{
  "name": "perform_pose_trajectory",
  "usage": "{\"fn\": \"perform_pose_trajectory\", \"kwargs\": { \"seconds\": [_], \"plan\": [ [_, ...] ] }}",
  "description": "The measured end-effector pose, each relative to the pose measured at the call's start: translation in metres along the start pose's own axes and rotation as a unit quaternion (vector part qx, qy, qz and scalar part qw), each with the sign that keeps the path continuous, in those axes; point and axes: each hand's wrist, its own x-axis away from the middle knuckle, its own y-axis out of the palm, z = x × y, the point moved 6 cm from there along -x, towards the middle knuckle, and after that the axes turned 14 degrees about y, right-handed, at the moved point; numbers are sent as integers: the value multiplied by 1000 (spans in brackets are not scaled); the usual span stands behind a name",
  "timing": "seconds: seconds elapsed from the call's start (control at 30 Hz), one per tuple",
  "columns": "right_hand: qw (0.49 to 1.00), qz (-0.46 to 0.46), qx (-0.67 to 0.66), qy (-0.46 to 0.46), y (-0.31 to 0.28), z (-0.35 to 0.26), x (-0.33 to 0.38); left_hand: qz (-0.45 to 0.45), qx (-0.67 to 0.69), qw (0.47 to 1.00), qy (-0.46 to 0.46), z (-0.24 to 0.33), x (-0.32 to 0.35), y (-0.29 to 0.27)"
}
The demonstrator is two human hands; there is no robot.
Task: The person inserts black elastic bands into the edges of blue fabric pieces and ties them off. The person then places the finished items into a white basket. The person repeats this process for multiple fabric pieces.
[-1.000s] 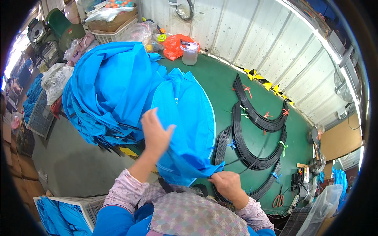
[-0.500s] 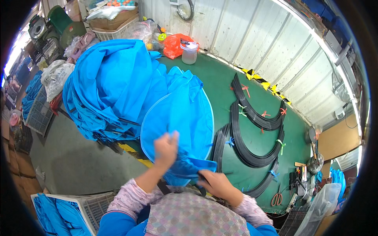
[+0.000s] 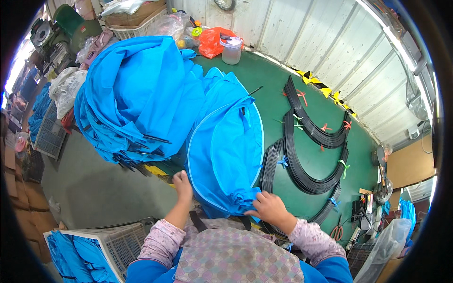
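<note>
A blue fabric piece (image 3: 229,155) with a pale piped edge lies in front of me, its near right corner gathered into folds. My right hand (image 3: 272,210) is closed on that bunched corner. My left hand (image 3: 182,188) is raised beside the cloth's left edge, fingers loosely curled and slightly apart, with nothing visible in them. A thin black rod end (image 3: 256,90) sticks out past the far edge of the cloth. Left of it, a large heap of blue fabric (image 3: 137,89) with black rod ends hangs over the table edge.
Curved bundles of black rods (image 3: 309,181), tied with coloured strips, lie on the green table (image 3: 264,70). Scissors (image 3: 337,232) are at the near right. A plastic jar (image 3: 231,51) stands by the wall. A white crate (image 3: 120,243) of blue fabric sits at lower left.
My left hand has moved off the cloth, down and left. The cloth has spread flatter, and a rod end now shows at its far edge. My right hand still grips the near corner.
</note>
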Motion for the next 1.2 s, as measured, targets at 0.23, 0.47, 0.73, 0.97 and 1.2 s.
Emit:
{"fn": "perform_pose_trajectory", "kwargs": {
  "seconds": [0.23,0.47,0.73,0.97,1.2],
  "plan": [
    [979,5,-10,-204,43,-13,-102,-259,147,950,-100,42,8,30],
    [981,-99,-97,-139,144,5,-146,-314,247,911,106,338,-5,-29],
    [997,-56,-52,-21,175,58,-125,-255,221,932,136,389,-65,-94],
    [908,-58,-401,110,135,16,-181,-277,231,925,-123,110,30,41],
    [993,-86,-50,-63,-66,-86,-230,-134,351,926,27,243,-117,-31]
  ]
}}
